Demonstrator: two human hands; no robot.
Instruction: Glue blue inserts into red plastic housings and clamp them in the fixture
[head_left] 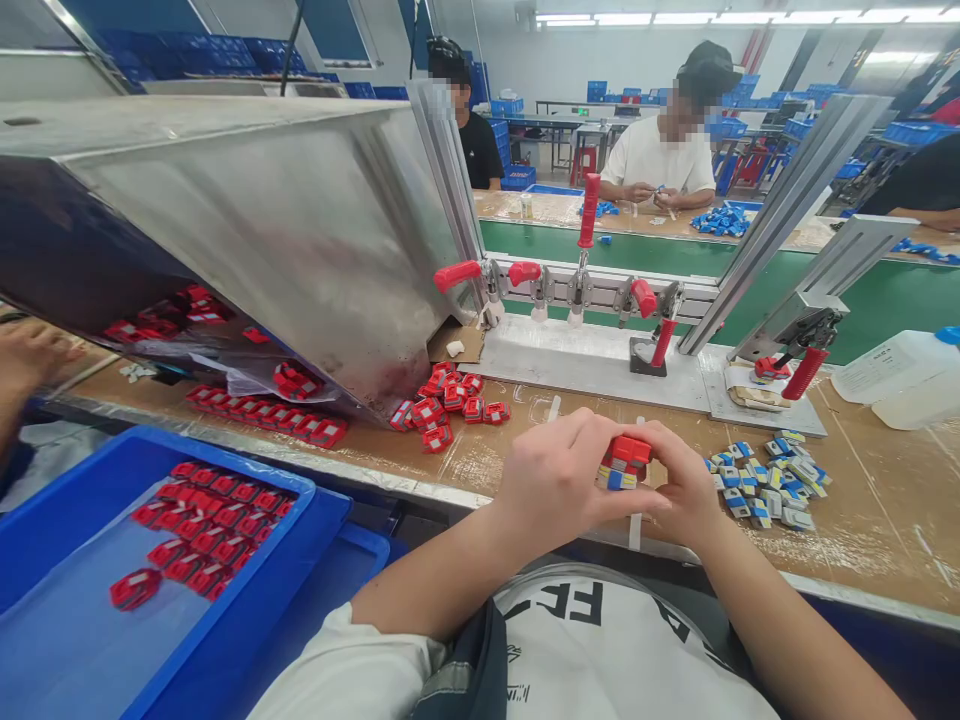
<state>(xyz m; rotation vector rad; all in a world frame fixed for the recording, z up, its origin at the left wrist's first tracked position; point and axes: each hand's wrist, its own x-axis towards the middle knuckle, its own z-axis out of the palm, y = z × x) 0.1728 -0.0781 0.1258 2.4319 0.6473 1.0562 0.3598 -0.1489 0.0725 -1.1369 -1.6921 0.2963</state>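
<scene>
My left hand [555, 470] and my right hand [682, 482] meet above the front edge of the bench, fingers closed around the same small parts. Between the fingertips shows a red plastic piece [630, 452], with a small grey, blue and yellow piece [616, 479] against its underside. Whether the two are joined I cannot tell, as fingers cover the sides. To the right of my hands lies a loose pile of grey, blue and yellow pieces [772, 482]. A heap of red pieces [442, 402] sits to the left, beyond my left hand.
Toggle clamps with red handles [577, 280] stand on a metal base at the back. A large metal box [285, 220] overhangs the left side. Below it, a blue tray [300, 500] holds rows of red pieces. Plastic bottles [900, 380] stand right. Co-workers [660, 155] sit opposite.
</scene>
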